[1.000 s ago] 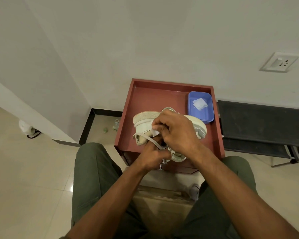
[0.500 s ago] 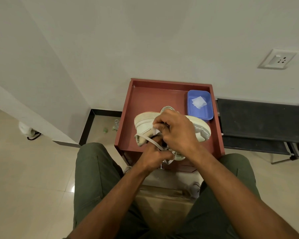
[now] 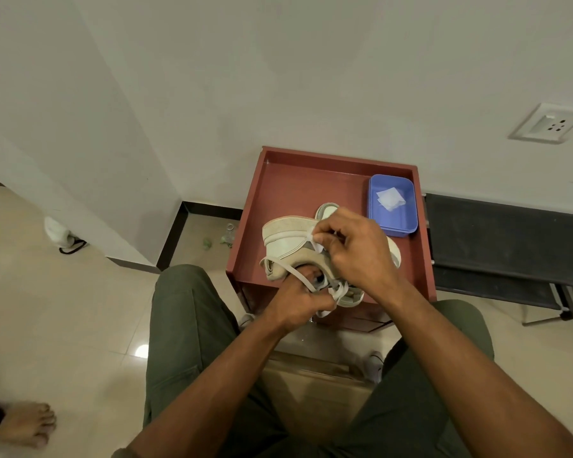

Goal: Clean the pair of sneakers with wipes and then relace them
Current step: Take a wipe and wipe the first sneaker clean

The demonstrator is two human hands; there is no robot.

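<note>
Over the tray (image 3: 280, 190), right hand (image 3: 354, 256) grip pinching wipe (image 3: 313, 241) (higher now) — left hand (image 3: 298, 300) gripping sneaker (image 3: 286, 236).

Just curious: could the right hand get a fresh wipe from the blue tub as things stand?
Probably yes. The blue tub sits open just beyond the right hand, nothing between, though that hand already pinches a wipe.

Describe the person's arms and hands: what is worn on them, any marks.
Both forearms are bare, with no sleeves in view. The left hand and right hand wear no gloves; no rings, watch or bands show. Olive-green trousers cover the legs.
</note>
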